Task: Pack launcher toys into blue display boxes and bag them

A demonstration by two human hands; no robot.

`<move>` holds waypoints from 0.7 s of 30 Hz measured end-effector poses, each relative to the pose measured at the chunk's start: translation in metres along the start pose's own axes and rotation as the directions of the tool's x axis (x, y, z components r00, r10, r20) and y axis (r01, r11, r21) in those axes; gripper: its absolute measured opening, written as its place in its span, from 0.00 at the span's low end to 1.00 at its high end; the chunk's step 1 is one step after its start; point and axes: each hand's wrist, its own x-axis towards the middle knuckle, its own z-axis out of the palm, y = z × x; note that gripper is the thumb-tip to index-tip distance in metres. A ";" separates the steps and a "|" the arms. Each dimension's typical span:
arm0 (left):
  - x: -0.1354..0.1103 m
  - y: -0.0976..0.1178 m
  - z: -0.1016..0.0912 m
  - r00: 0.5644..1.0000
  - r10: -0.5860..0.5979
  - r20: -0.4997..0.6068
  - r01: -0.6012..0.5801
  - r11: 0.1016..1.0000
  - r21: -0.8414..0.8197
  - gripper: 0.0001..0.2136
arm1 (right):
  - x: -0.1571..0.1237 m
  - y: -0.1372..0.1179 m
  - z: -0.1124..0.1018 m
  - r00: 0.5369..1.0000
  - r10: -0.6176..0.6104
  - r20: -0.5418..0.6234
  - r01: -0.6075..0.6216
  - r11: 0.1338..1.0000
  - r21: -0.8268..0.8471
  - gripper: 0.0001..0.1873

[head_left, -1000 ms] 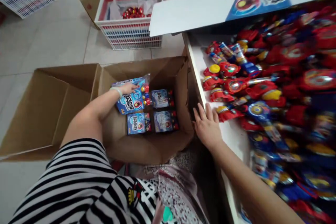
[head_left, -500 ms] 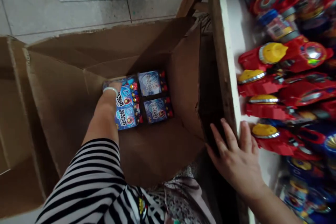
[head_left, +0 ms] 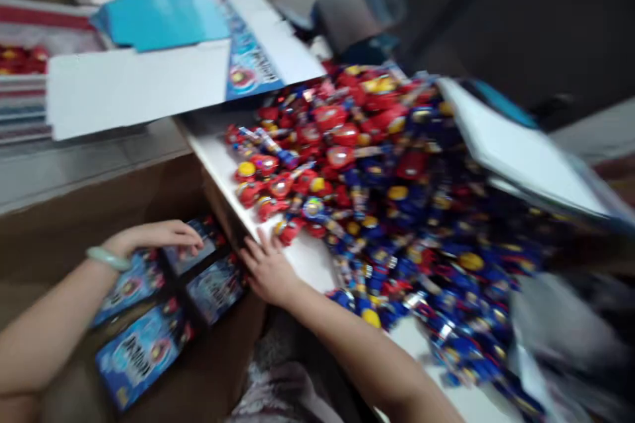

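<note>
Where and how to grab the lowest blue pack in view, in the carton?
Probably pinch its left edge, coming from above and left: the blue pack looks flat, printed face up, with bare carton beside that edge. Neighbouring packs sit close beyond its far and right sides, and red pieces occupy its right end.

Packages in carton, left; toys on table.

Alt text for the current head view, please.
The left hand is over blue packs in a carton; the right hand rests on the edge of a table heaped with red and blue toys. The picture is blurred.
</note>
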 end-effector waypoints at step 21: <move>0.122 0.580 0.311 0.683 0.729 -0.047 -0.637 0.626 0.450 0.08 | -0.386 0.255 -0.212 -0.198 0.794 -0.574 -0.461 0.442 0.770 0.26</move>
